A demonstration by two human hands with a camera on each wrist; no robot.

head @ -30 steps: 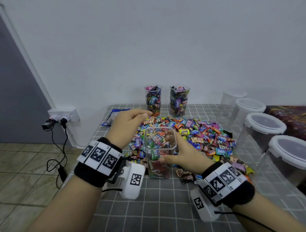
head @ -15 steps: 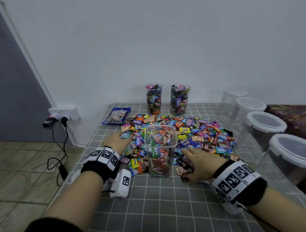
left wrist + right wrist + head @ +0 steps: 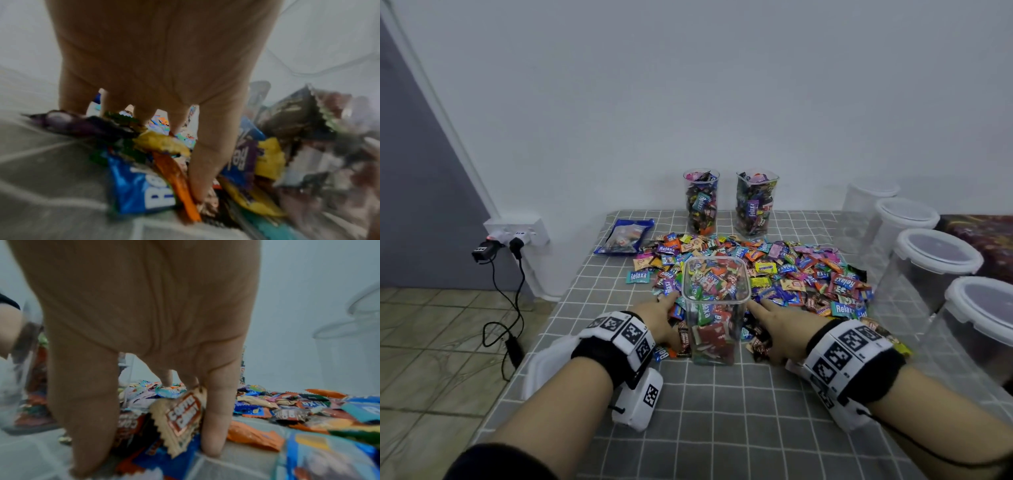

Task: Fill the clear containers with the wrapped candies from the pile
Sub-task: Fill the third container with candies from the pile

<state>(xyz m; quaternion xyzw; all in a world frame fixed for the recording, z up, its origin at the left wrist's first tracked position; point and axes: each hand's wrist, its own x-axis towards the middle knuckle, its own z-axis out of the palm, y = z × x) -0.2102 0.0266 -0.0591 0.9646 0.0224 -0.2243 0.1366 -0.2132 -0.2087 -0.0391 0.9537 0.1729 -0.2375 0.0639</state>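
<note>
A clear square container [image 3: 717,310], heaped with wrapped candies, stands at the front of the candy pile [image 3: 801,274]. My left hand [image 3: 664,313] lies on the candies just left of it, fingers spread and fairly straight, with the thumb [image 3: 205,162] pressing into blue and orange wrappers. On the other side my right hand [image 3: 767,325] is splayed over candies, index finger pointing along the container's wall. A beige coffee candy wrapper [image 3: 180,417] stands up under its palm between the straight fingers [image 3: 216,410]. Neither hand grips anything.
Two tall clear containers [image 3: 701,202] [image 3: 756,204] full of candies stand at the back by the wall. Several lidded containers [image 3: 935,260] line the right edge. A blue candy bag [image 3: 624,236] lies back left. The grey checked tablecloth [image 3: 722,411] covers the table.
Both hands came down from the container's rim to the table, one on each side. They have since slid inward over the candies toward the container's base.
</note>
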